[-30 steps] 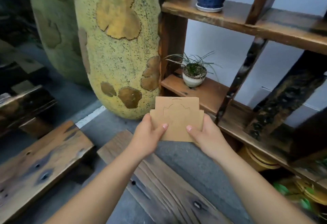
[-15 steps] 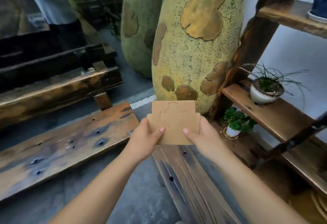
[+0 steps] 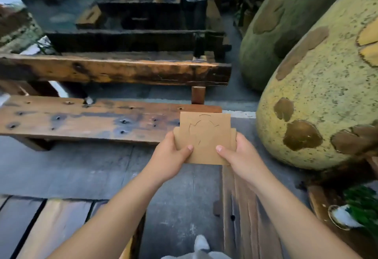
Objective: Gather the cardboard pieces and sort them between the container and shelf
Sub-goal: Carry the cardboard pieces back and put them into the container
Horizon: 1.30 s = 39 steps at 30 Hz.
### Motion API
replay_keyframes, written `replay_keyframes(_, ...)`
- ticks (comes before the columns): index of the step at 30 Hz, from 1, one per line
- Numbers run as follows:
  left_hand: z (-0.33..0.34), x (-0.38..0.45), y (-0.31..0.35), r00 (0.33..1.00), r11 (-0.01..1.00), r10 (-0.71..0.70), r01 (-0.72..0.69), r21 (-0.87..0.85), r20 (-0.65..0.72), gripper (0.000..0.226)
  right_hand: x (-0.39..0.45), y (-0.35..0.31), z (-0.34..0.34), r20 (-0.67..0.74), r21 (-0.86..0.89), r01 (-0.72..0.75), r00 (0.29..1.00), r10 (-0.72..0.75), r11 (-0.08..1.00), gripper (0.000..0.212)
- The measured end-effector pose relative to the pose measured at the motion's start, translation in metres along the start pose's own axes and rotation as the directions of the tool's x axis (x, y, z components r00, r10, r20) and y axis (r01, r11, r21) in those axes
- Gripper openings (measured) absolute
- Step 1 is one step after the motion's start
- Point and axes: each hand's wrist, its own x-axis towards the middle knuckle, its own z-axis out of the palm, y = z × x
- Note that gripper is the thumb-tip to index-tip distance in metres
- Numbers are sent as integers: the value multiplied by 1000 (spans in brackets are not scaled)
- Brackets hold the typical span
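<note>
While both hands clasp it, the cardboard stack sits between them: left hand gripping its left edge, right hand its right, thumbs on top, a plank just beyond.

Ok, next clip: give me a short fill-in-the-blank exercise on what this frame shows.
1. The cardboard pieces are held by ____ hands at once.
2. The left hand grips the stack's left edge, and the right hand grips its ____ edge.
3. The large yellow speckled sculpture stands to the ____ of the hands.
4. Just beyond the cardboard lies a weathered ____ bench.

Missing words: both; right; right; wooden
</note>
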Motion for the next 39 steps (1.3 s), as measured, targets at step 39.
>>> replay_keyframes(39, -114, -359, -231, 390, 699, -715, 417, -581, -580, 46, -189, 8, 355, 927, -215, 455, 373, 34, 864, 48)
